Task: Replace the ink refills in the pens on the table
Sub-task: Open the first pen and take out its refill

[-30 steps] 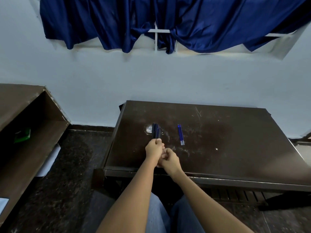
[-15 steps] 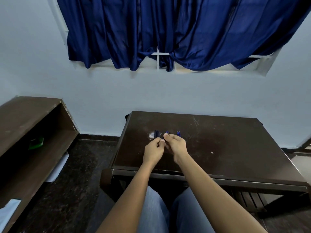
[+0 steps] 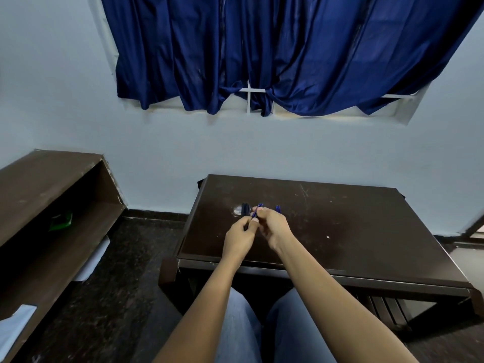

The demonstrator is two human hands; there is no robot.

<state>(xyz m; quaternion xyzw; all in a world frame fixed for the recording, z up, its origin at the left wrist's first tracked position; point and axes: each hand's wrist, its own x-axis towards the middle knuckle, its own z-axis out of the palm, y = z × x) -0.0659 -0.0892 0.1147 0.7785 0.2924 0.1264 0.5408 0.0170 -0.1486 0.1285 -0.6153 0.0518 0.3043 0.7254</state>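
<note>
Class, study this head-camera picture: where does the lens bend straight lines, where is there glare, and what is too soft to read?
Head view: the wide lens splays the table edges and tilts the shelf; a pale patch beside the dark pens may be glare or wear; the blue refill between left hand and right hand is soft, its tip unreadable; daylight leaks under the curtain.

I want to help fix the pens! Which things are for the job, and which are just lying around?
For the job: blue refill pinched between left hand and right hand; dark pens on the table; spare refills.
Just lying about: green thing on the shelf; blue curtain.
</note>
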